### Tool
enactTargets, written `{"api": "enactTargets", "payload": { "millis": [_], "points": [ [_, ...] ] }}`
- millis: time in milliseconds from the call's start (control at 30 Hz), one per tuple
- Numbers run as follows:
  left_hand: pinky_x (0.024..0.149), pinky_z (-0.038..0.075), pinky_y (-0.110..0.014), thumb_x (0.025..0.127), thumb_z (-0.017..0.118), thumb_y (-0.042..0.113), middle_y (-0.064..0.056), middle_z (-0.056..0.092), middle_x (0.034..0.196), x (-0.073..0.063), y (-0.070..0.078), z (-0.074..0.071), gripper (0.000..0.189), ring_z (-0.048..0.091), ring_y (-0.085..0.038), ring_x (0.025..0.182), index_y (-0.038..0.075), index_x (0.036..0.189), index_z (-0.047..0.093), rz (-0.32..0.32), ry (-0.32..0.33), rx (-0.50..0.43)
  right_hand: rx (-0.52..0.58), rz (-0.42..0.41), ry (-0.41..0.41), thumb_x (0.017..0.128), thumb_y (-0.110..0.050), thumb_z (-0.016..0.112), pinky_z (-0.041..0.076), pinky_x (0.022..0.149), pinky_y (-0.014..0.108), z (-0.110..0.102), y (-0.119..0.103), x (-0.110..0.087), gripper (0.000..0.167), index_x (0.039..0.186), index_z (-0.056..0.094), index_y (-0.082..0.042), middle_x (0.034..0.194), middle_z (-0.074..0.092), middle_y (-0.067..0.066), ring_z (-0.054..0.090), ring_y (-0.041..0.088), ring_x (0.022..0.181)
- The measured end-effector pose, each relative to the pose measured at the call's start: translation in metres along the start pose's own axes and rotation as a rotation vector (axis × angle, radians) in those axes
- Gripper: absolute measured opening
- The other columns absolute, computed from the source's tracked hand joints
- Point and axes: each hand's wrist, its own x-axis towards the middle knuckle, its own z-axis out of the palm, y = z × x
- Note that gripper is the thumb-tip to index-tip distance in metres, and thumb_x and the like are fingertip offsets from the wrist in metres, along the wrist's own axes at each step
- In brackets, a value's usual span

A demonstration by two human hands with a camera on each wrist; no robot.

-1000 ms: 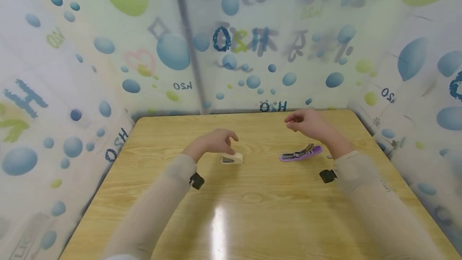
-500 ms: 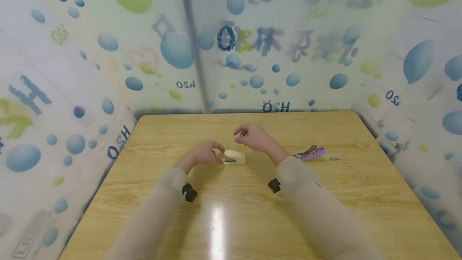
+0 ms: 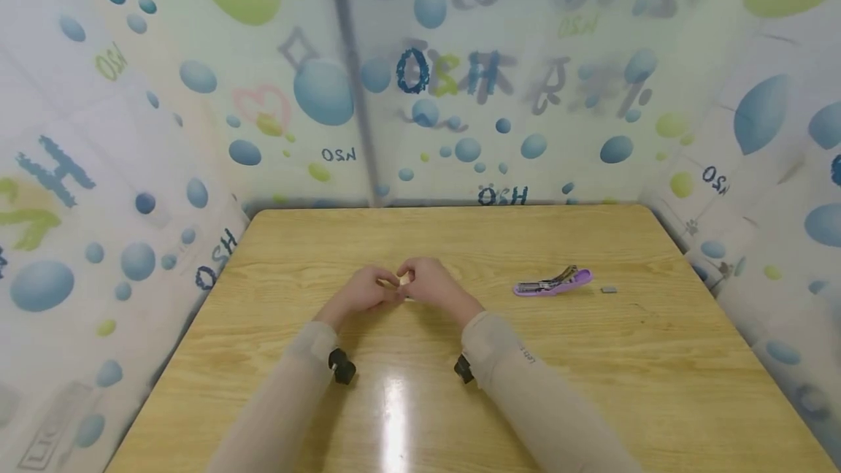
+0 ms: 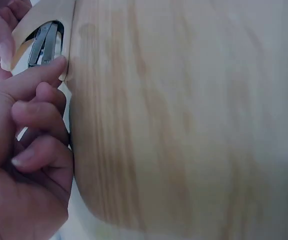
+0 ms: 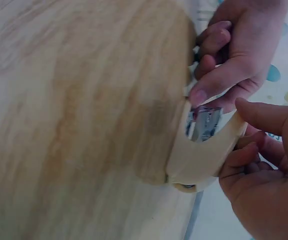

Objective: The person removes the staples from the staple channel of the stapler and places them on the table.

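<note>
A small cream stapler [image 5: 199,160] is on the wooden table between my two hands, its metal staple channel [image 5: 206,122] showing through the gap at one end. My left hand [image 3: 364,290] pinches the base at that end between thumb and finger. From the other side, my right hand [image 3: 434,287] grips the upper cover, thumb at its tip and fingers bent along its flank. In the head view the hands hide most of the stapler. To the right lies a purple stapler [image 3: 554,283] with its metal arm raised.
A short grey strip of staples [image 3: 609,290] lies right of the purple stapler. The wooden table [image 3: 591,385] backs onto a wall printed with blue and green drops, with side walls at left and right.
My right hand has come left from beyond the purple stapler to the cream one and taken hold. My left hand shifted left off the cream stapler's top, then closed on its end.
</note>
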Motion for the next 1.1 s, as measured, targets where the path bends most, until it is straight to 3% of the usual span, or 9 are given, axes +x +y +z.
{"api": "enactTargets", "payload": {
  "millis": [133, 300, 433, 667, 967, 1100],
  "points": [
    [0.049, 0.039, -0.024, 0.095, 0.077, 0.018, 0.005, 0.056, 0.056, -0.007, -0.004, -0.002, 0.021, 0.045, -0.009, 0.046, 0.006, 0.111, 0.076, 0.004, -0.017, -0.048, -0.074, 0.009, -0.013, 0.097, -0.010, 0.076, 0.042, 0.067, 0.028, 0.010, -0.003, 0.003, 0.026, 0.121, 0.075, -0.003, 0.086, 0.056, 0.003, 0.049, 0.016, 0.075],
    [0.050, 0.039, -0.025, 0.094, 0.074, 0.012, 0.004, 0.055, 0.060, -0.009, -0.009, -0.001, 0.028, 0.045, -0.010, 0.047, 0.006, 0.121, 0.072, 0.013, -0.043, -0.083, -0.140, 0.023, -0.020, 0.098, -0.015, 0.077, 0.054, 0.085, 0.037, 0.016, -0.005, 0.004, 0.028, 0.123, 0.075, -0.003, 0.110, 0.072, 0.010, 0.059, 0.022, 0.093],
    [0.052, 0.040, -0.024, 0.093, 0.075, 0.012, 0.003, 0.056, 0.060, -0.009, -0.008, -0.002, 0.033, 0.045, -0.010, 0.047, 0.006, 0.125, 0.072, 0.030, -0.050, -0.077, -0.159, 0.035, -0.009, 0.096, -0.012, 0.077, 0.056, 0.094, 0.041, 0.016, -0.006, 0.004, 0.029, 0.122, 0.074, 0.000, 0.124, 0.073, 0.014, 0.061, 0.023, 0.100],
    [0.052, 0.041, -0.023, 0.092, 0.078, 0.011, 0.005, 0.058, 0.059, -0.009, -0.008, -0.001, 0.028, 0.048, -0.009, 0.048, 0.004, 0.118, 0.075, 0.017, -0.057, -0.089, -0.191, 0.020, -0.009, 0.094, -0.007, 0.076, 0.057, 0.095, 0.040, 0.016, -0.007, 0.002, 0.026, 0.118, 0.075, 0.000, 0.122, 0.073, 0.014, 0.061, 0.023, 0.100],
    [0.052, 0.042, -0.022, 0.091, 0.081, 0.015, 0.006, 0.062, 0.064, -0.008, -0.008, -0.002, 0.026, 0.050, -0.008, 0.050, 0.005, 0.115, 0.077, -0.028, -0.050, -0.111, -0.069, 0.027, 0.025, 0.095, -0.008, 0.076, 0.055, 0.091, 0.041, 0.011, -0.004, -0.005, 0.022, 0.117, 0.076, -0.005, 0.119, 0.072, 0.012, 0.061, 0.023, 0.100],
    [0.053, 0.042, -0.023, 0.091, 0.082, 0.016, 0.006, 0.063, 0.065, -0.007, -0.007, -0.003, 0.027, 0.051, -0.009, 0.051, 0.005, 0.115, 0.077, -0.035, -0.052, -0.093, -0.058, 0.010, 0.042, 0.095, -0.011, 0.077, 0.052, 0.084, 0.039, 0.009, -0.001, -0.008, 0.025, 0.119, 0.075, -0.005, 0.108, 0.069, 0.010, 0.058, 0.022, 0.094]
  ]
}}
